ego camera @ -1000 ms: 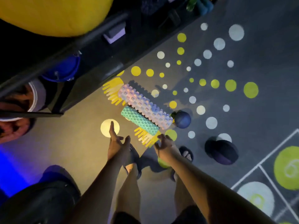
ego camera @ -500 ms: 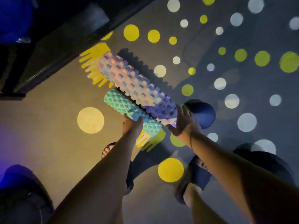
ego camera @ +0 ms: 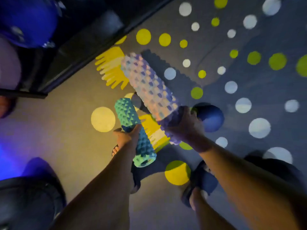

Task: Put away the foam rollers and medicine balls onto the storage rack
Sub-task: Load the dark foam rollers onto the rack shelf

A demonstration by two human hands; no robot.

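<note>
My left hand grips a short teal knobbed foam roller around its middle and holds it tilted above the floor. My right hand is closed around the near end of a longer pale lilac knobbed foam roller, also raised off the floor. A dark blue medicine ball lies on the floor just right of my right hand. The dark storage rack runs along the upper left, with a blue ball on it.
The grey floor carries yellow, green and white dots and yellow hand-print markings. My sandalled feet stand below the rollers. A dark round object lies at the lower right and another dark mass at the lower left.
Both hands reached down and closed on the rollers. The teal and lilac rollers have been lifted off the floor and drawn apart; the teal one has swung to point towards me.
</note>
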